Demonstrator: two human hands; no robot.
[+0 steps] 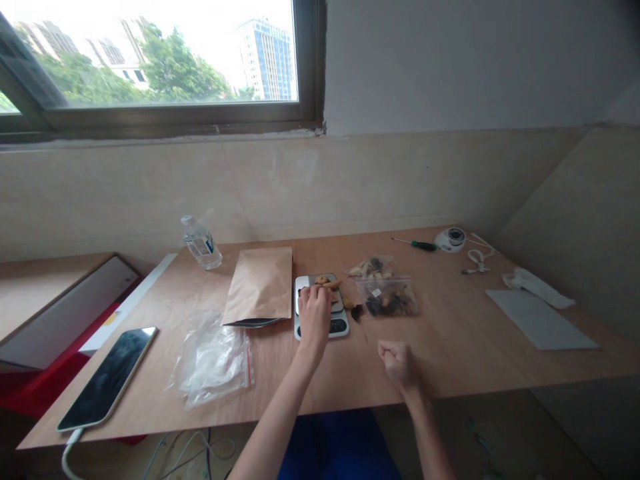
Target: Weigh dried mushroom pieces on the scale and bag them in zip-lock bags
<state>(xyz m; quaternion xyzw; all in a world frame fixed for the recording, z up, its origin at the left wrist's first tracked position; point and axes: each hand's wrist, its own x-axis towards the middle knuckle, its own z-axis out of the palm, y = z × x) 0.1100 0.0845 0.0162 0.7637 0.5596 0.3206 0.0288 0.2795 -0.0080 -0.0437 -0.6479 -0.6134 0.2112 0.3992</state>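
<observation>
My left hand (315, 317) reaches over a small white kitchen scale (302, 331), its fingers curled down at the pan. Brown dried pieces (327, 283) lie on the pan just past the fingertips, and what the fingers grip is hidden. My right hand (397, 363) rests on the table as a closed fist, with nothing showing in it. Right of the scale lie a zip bag of dark dried pieces (387, 303) and a zip bag of pale pieces (373, 267). A loose dark piece (356, 313) sits between the scale and these bags.
Left of the scale are a brown kraft pouch (263, 283), clear zip bags (215, 360), a water bottle (201, 243) and a phone (110, 377) on a cable. To the right lie a screwdriver (423, 245), a white dome camera (450, 240) and a grey sheet (543, 320).
</observation>
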